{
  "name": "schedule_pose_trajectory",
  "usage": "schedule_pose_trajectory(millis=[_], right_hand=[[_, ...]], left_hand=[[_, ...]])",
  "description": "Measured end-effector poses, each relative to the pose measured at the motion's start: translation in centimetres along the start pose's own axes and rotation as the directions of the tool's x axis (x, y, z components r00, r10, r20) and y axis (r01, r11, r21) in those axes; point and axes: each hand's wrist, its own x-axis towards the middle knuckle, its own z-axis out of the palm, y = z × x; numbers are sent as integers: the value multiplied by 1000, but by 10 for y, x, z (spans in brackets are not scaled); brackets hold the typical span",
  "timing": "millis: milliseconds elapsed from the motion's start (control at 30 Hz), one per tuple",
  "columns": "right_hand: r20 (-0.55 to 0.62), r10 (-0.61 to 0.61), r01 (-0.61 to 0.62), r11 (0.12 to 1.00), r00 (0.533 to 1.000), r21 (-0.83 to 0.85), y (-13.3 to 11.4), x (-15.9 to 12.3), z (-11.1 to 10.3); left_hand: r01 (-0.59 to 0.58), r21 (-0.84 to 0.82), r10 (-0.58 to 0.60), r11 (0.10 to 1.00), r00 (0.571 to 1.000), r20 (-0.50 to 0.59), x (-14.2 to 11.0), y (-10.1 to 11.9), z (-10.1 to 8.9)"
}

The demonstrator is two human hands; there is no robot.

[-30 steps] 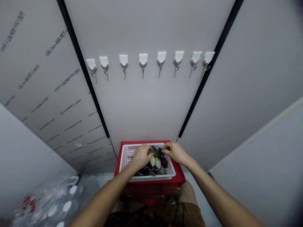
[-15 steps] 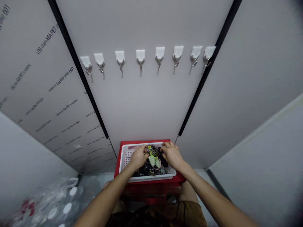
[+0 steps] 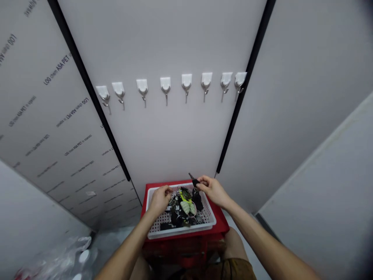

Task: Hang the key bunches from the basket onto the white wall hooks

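My right hand (image 3: 213,190) pinches a black-headed key (image 3: 194,180) above the back right of a white plastic basket (image 3: 154,234). The key's metal blade points up and to the left. Over the basket's left side is my left hand (image 3: 161,199), its fingers curled together at the edge of the pile; whether anything is between them is hidden. In the basket lies a jumble of keys and key rings (image 3: 176,219), mostly dark. On top of it are a pale green leaf-shaped piece (image 3: 188,208) and a yellow-green strap (image 3: 184,194).
The basket stands on a red stool or box (image 3: 220,223) between my knees. Several white adhesive hooks (image 3: 165,84) form a row on the wall panel ahead. Clear plastic bottles (image 3: 84,258) and wrapping stand at the lower left. Panels close in both sides.
My right hand has lifted the black-headed key out of the pile. My left hand has moved left, away from the pile's middle. The view has shifted, so the hooks appear lower.
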Motion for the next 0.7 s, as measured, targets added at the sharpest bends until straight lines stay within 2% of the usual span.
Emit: schedule_pose_trajectory(millis=[133,267,333,500,700], right_hand=[[21,32,-36,973,999,229,-16,0,3],[32,42,-51,937,999,346,-30,-3,5],[42,41,-54,918,998,393,-35,-4,5],[19,37,-42,875,999,482,-40,-7,4],[-56,59,-22,860,997,510,-32,-8,-4]], left_hand=[[-72,-23,71,997,997,-29,-6,11,2],[-231,-203,225,952,973,-51,-10,37,7],[-274,-282,266,919,962,-67,-9,49,9],[-244,-421,248,873,968,-48,-3,61,12],[-209,-420,182,883,978,-105,2,70,0]])
